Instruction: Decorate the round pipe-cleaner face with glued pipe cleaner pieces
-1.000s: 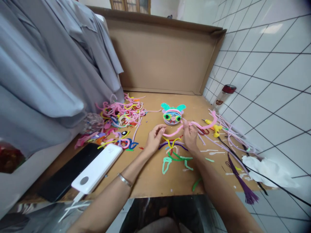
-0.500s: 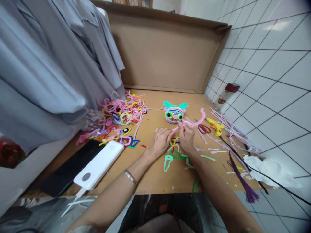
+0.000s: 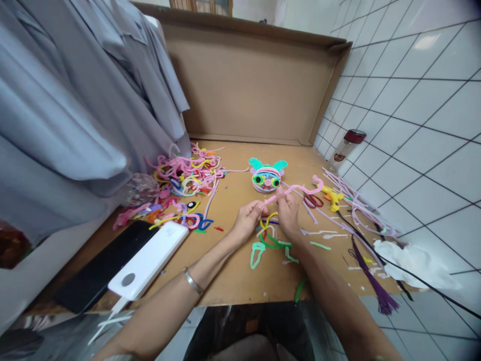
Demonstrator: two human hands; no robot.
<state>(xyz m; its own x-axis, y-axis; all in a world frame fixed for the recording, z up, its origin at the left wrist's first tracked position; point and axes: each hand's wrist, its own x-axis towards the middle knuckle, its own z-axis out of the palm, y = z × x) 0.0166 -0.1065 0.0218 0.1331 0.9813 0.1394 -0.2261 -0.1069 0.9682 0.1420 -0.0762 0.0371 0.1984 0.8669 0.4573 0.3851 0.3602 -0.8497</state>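
Observation:
A pink pipe cleaner runs between my two hands, its free end curling up to the right. My left hand pinches one end of it. My right hand is closed round it a little further along. Just beyond them sits a small animal head made of coloured pipe cleaners, with turquoise ears and green-and-yellow rimmed eyes. Beneath and in front of my hands lie green pipe cleaner pieces and a yellow one, partly hidden by my right hand.
At left are a tangled pile of pipe cleaners, a white power bank and a black phone. On the right lie red-handled scissors, a yellow glue gun, a purple tassel and white tissue. A cardboard wall stands behind.
The pink pipe cleaner's free end has swung right and lower, now with a wavier bend. My hands stay closed on it in nearly the same place. The whole view has shifted slightly.

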